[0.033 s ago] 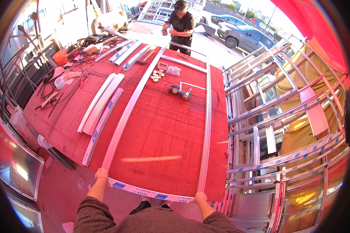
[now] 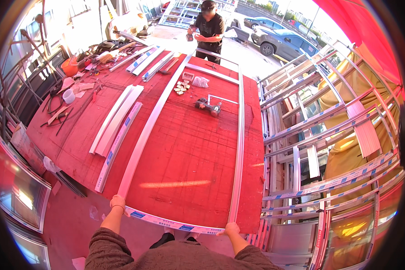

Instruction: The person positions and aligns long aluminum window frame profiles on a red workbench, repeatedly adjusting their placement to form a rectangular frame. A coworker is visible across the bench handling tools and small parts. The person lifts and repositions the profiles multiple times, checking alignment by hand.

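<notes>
A large rectangular aluminium window frame (image 2: 145,136) lies on the red worktable (image 2: 81,130), its near rail overhanging the table's front edge. Taped film with blue patches covers that near rail. At its near left corner, my left hand (image 2: 118,204) is closed round the metal. My right hand (image 2: 231,229) grips the near right corner, fingers partly hidden behind the profile. Inside the frame a cordless drill (image 2: 208,107) rests on its side, close to a thin white angle piece (image 2: 223,99). Beyond it are several small pale fittings (image 2: 182,87) and a clear plastic bag (image 2: 201,82).
Across the table stands a co-worker (image 2: 210,31) with a power tool in hand. Loose profiles (image 2: 119,130) lie left of the frame, with a hammer (image 2: 168,66) farther back. Racked metal frames (image 2: 301,130) line the right side. Glazed panels (image 2: 22,193) lean at lower left.
</notes>
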`<state>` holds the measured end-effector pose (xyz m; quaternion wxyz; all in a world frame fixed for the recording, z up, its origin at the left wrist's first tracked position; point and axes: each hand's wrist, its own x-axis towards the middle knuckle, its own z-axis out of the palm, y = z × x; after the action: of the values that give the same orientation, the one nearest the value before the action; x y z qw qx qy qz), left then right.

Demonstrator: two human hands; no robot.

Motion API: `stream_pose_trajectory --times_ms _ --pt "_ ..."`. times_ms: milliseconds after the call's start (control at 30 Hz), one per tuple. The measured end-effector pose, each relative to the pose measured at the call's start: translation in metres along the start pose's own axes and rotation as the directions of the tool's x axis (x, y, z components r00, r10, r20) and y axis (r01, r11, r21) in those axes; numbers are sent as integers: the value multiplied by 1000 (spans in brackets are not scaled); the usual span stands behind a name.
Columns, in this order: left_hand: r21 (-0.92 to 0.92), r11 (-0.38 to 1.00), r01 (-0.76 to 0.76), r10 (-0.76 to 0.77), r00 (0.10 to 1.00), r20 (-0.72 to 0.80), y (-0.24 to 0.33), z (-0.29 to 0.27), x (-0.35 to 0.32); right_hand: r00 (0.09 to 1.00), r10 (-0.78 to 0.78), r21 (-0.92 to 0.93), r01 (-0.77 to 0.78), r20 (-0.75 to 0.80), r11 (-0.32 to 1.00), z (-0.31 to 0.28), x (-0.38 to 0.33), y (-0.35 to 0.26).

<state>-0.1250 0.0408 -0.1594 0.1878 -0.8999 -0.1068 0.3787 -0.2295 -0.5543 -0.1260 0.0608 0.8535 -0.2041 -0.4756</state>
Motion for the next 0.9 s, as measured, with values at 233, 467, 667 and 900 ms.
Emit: stream_pose_trajectory --times_ms 233,467,667,900 --pt "-52 998 39 -38 999 18 0 5 7 999 -21 4 21 39 1000 0 3 1" --pt "-125 975 -184 179 983 -49 -16 -9 -6 995 25 19 -23 -100 1000 0 -9 -2" --pt "-436 884 -169 32 952 -304 -41 -38 -43 994 -83 47 86 -63 995 11 12 8" --pt "-493 731 -471 150 817 -558 -100 -129 -153 902 -417 21 422 -116 906 15 30 41"
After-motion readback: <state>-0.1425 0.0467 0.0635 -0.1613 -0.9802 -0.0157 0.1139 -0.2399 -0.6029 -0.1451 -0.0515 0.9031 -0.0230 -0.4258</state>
